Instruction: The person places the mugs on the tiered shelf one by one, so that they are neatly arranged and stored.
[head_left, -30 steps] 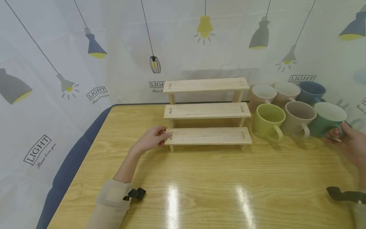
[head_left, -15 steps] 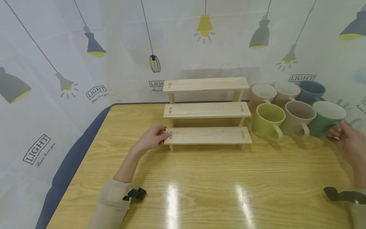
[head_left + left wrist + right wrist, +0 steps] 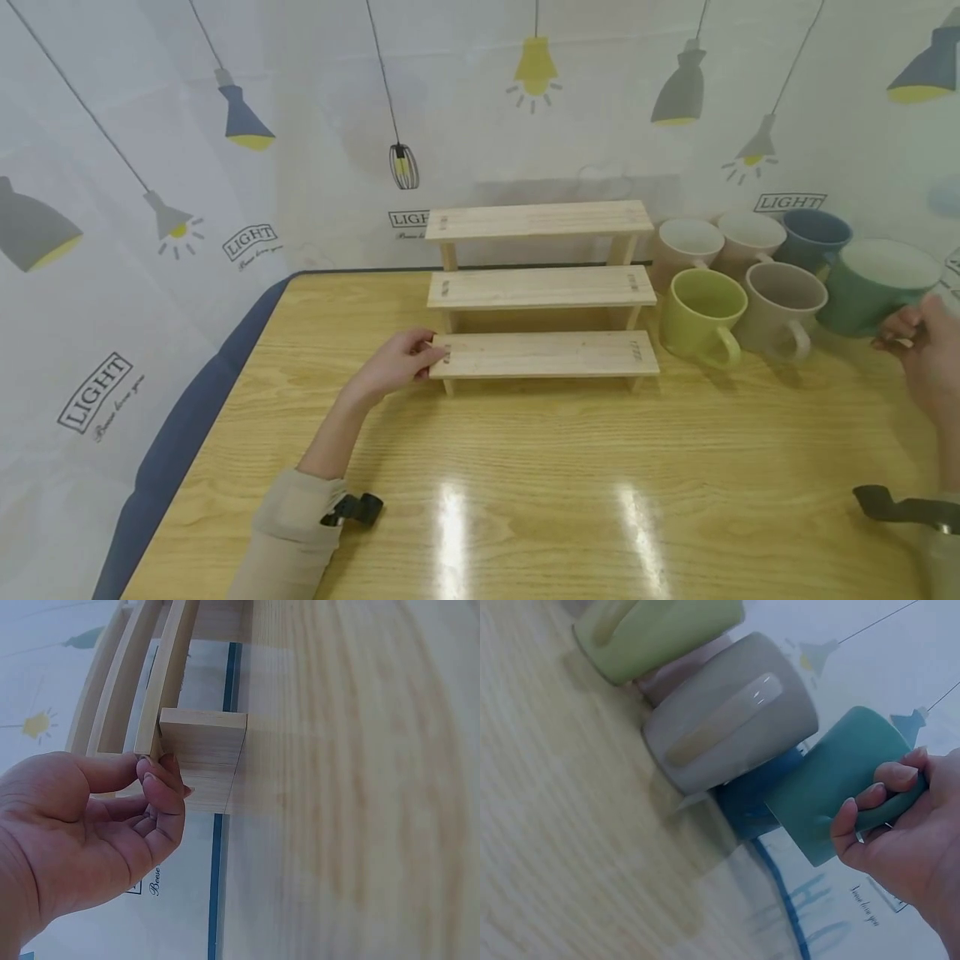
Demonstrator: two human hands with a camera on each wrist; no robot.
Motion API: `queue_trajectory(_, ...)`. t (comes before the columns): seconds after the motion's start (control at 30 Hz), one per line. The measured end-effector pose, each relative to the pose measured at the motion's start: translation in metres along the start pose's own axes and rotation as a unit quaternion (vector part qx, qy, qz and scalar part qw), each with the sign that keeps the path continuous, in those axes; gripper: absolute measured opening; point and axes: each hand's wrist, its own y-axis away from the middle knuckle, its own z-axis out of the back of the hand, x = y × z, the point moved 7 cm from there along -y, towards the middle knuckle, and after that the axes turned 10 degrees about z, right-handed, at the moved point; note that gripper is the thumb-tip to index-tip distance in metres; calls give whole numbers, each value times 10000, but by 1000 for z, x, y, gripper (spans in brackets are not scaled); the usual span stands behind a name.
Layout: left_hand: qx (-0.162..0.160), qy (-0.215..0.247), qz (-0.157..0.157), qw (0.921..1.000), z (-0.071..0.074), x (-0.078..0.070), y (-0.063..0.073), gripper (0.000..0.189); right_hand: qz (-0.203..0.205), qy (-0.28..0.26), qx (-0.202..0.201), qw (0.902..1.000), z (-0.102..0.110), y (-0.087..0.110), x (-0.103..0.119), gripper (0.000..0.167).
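Observation:
My left hand pinches the left end of the lowest step of a three-tier wooden stand. In the left wrist view, thumb and fingers meet on the corner of that board, beside the stand's leg. My right hand grips the handle of a teal green mug, fingers curled round it. The right wrist view shows this mug lifted off the table, its base near the blue mug. A grey mug and a yellow-green mug stand to its left.
Two pale pink mugs and the blue mug form the back row, right of the stand. The wooden table ends at a dark blue edge along the back and left. Behind it hangs a white sheet printed with lamps.
The green mug has risen off the table and shifted right and back in my right hand, away from the grey mug. My left hand stays on the stand.

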Motion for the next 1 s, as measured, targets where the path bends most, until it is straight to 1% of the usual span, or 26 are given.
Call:
queue_trajectory(0.07,14,10,-4,10000,0,0,0,20,245,378,-105,9989,0,-3,6,30)
queue_trajectory(0.13,29,16,-13,10000,0,0,0,20,547,561,-192,9967,-1,-5,14,29)
queue_trajectory(0.17,34,12,-14,10000,0,-1,0,19,703,552,-304,9955,-2,-6,18,30)
queue_trajectory(0.27,64,44,-4,10000,-1,0,0,19,1123,343,-434,9921,-5,-8,32,30)
queue_trajectory(0.33,86,81,28,9999,-1,1,0,19,1318,78,-537,9898,-10,-10,41,33)
queue_trajectory(0.4,98,121,88,9998,-1,2,0,20,1474,-199,-400,9881,-18,-13,48,31)
queue_trajectory(0.43,97,130,120,9998,-1,2,0,21,1519,-243,-334,9875,-23,-14,51,30)
queue_trajectory(0.5,98,103,172,9998,0,2,0,26,1500,-618,-169,9866,-34,-15,56,30)
queue_trajectory(0.53,79,89,203,9997,0,2,0,30,1489,-711,-107,9862,-40,-15,59,29)
queue_trajectory(0.63,66,44,232,9997,1,1,1,37,1363,-789,-142,9874,-63,-14,67,31)
queue_trajectory(0.67,67,26,224,9997,1,0,1,36,1313,-832,-107,9878,-72,-14,70,32)
queue_trajectory(0.73,75,21,206,9998,1,-1,1,35,1312,-596,-97,9895,-92,-12,78,31)
queue_trajectory(0.77,84,21,190,9998,1,-1,1,33,1284,-546,-17,9902,-102,-12,81,31)
queue_trajectory(0.8,93,25,179,9998,1,-1,1,33,1230,-633,121,9903,-113,-12,84,31)
queue_trajectory(0.87,100,41,159,9998,0,0,0,31,1246,-562,248,9903,-135,-11,90,31)
queue_trajectory(0.9,97,56,159,9998,1,1,0,31,1272,-505,233,9903,-145,-11,94,32)
queue_trajectory(1.0,123,112,133,9998,0,2,-1,28,1282,-593,234,9897,-173,-10,102,34)
